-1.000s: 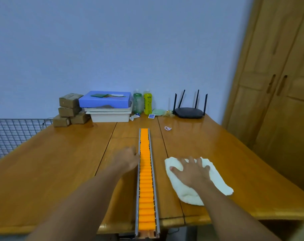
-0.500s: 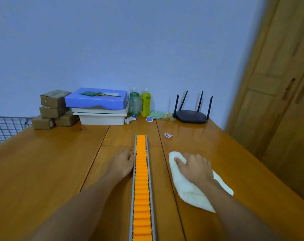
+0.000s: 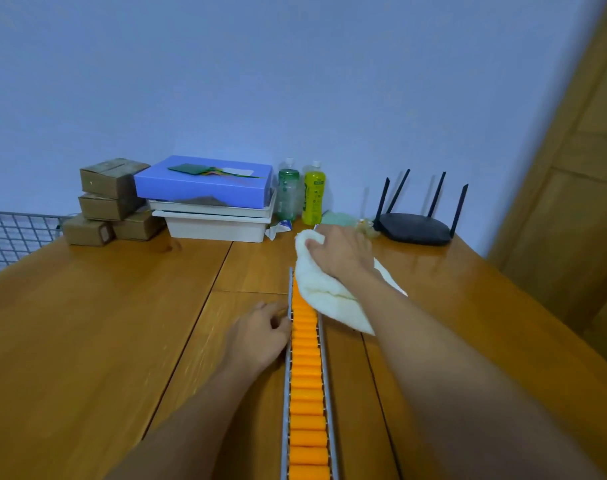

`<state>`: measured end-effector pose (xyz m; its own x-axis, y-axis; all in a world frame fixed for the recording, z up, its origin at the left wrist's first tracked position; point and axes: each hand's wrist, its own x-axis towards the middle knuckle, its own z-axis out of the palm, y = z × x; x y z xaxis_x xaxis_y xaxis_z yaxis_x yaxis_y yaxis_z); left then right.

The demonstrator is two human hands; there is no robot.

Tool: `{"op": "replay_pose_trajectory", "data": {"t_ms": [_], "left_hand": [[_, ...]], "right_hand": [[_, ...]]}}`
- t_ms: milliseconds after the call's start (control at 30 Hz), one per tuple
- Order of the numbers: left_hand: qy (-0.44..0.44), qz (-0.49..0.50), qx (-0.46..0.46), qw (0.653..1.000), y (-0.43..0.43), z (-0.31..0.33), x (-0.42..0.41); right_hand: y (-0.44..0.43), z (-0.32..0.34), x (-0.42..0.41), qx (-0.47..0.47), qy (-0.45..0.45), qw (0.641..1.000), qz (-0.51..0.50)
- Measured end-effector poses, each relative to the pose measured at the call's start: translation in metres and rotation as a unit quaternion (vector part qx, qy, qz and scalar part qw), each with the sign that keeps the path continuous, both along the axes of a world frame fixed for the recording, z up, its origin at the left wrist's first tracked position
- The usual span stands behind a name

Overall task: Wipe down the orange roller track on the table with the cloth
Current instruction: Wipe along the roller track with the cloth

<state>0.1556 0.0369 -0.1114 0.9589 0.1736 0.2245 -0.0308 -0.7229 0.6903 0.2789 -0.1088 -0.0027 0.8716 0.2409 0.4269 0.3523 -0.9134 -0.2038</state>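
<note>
- The orange roller track (image 3: pixel 307 386) lay lengthwise along the middle of the counter (image 3: pixel 104 323), with its far end covered by the cloth (image 3: pixel 324 292).
- The right hand (image 3: pixel 340 252) gripped the white cloth in a bunch over the track's far end, thumb curled into a fold. The cloth trailed from under the hand across the far rollers and over the track's right rail.
- The left hand (image 3: pixel 260 337) rested on the counter against the track's left rail, nearer than the cloth. Its fingers were bent toward the rail, and whether they gripped it could not be told.
- Beyond the track's far end a black router (image 3: pixel 416 226) stood to the right.
</note>
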Motion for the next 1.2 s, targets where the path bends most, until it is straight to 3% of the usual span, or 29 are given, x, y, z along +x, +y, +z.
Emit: {"op": "replay_pose_trajectory", "data": {"t_ms": [267, 733, 1033, 1200], "left_hand": [[0.003, 0.002, 0.013, 1.0, 0.002, -0.007, 0.006], [0.001, 0.005, 0.025, 1.0, -0.001, 0.001, -0.001], [0.015, 0.005, 0.02, 1.0, -0.002, 0.003, -0.002], [0.017, 0.005, 0.016, 1.0, -0.002, 0.004, -0.003]], "right_hand": [[0.04, -0.057, 0.01, -0.067, 0.017, 0.998, 0.007], [0.026, -0.065, 0.009, -0.044, 0.008, 0.999, -0.017], [0.005, -0.059, 0.002, -0.128, -0.018, 0.991, -0.032], [-0.011, -0.055, -0.008, -0.138, 0.023, 0.989, -0.051]]}}
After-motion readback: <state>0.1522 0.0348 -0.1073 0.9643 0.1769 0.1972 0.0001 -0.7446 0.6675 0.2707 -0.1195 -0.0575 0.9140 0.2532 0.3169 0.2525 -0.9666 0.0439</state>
